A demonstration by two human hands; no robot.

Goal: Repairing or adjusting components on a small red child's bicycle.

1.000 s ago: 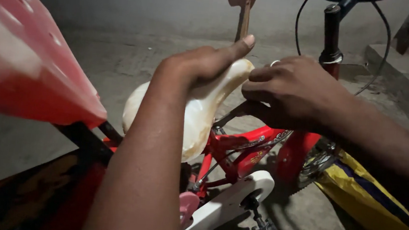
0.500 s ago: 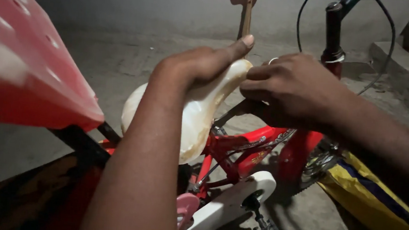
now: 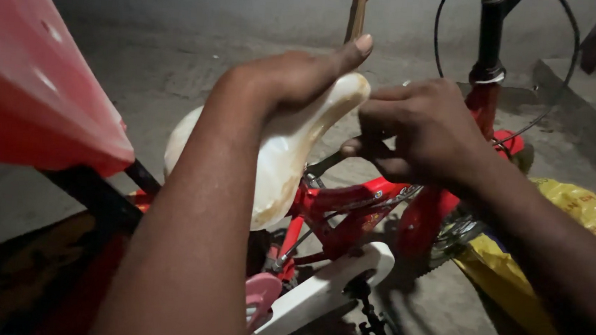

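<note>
The left hand (image 3: 294, 75) lies flat on the top of the white bicycle saddle (image 3: 280, 162), fingers stretched toward its narrow nose and not closed around it. Just to the right of the nose, the right hand (image 3: 421, 131) has its fingers curled together; whether they pinch anything I cannot tell. Below both hands is the red bicycle frame (image 3: 351, 207), and lower still the white chain guard (image 3: 324, 290).

The saddle (image 3: 284, 166) lies under the left hand (image 3: 298, 75); the right hand (image 3: 421, 131) sits just right, above the frame (image 3: 351, 207).
</note>
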